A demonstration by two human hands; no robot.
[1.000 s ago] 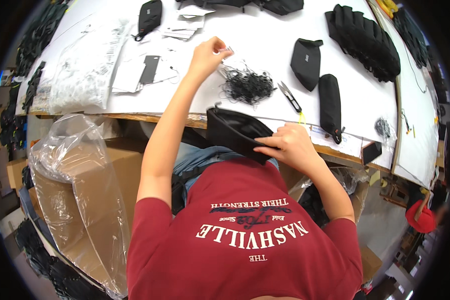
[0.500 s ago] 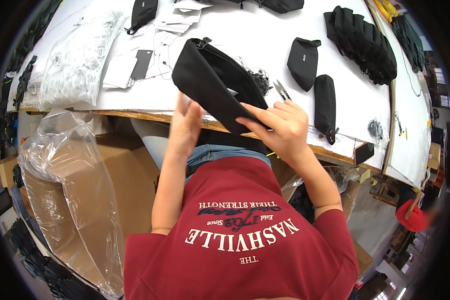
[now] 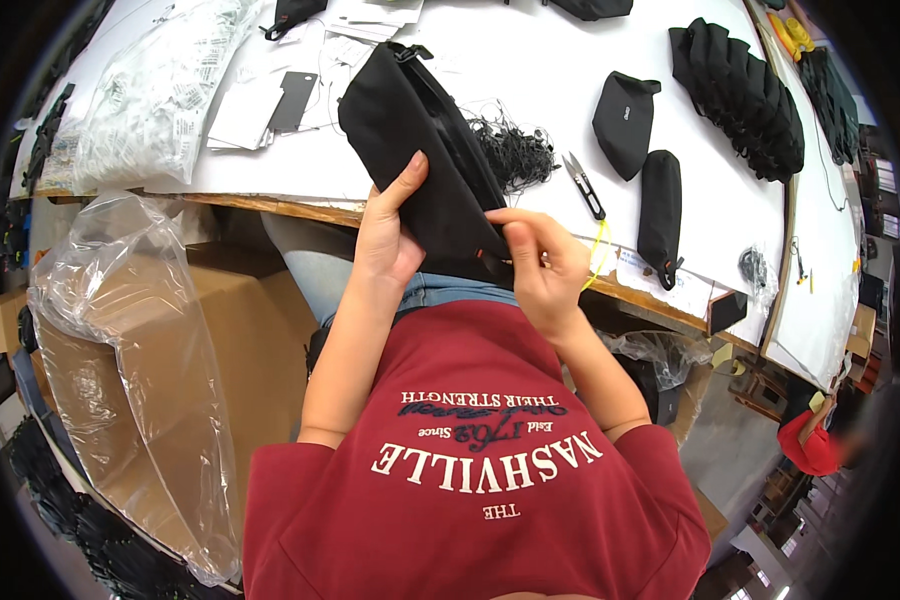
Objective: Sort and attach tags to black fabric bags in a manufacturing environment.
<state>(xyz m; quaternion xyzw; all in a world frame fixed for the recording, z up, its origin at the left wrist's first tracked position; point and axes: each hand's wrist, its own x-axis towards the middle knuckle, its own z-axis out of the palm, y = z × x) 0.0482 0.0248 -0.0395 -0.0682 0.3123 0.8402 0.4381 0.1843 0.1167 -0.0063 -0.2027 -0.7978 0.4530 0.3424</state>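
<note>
A black fabric pouch (image 3: 400, 125) is held up at a slant over the table's near edge, its long zip side facing right and partly gaping. My left hand (image 3: 395, 225) grips the pouch from below left, thumb lying on its front face. With thumb and forefinger pinched, my right hand (image 3: 548, 262) closes on the pouch's near right corner, beside a small orange tab (image 3: 482, 254). Whether the zip pull is between those fingers is hidden. Black-handled thread snips (image 3: 587, 188) with a yellow cord (image 3: 600, 255) lie just beyond my right hand, next to a tangle of black strings (image 3: 515, 150).
To the right on the white table (image 3: 450, 85) lie two black pouches (image 3: 625, 125) and a row of several more (image 3: 740, 95). Left are white cards (image 3: 245, 112) and a clear bag of packets (image 3: 160, 100). A phone (image 3: 727, 311) sits at the edge; a plastic-lined carton (image 3: 140, 380) stands below left.
My left hand has moved up onto the pouch's front and grips it. The pouch is turned steeper and its opening looks narrower. My right hand has shifted down to its near corner.
</note>
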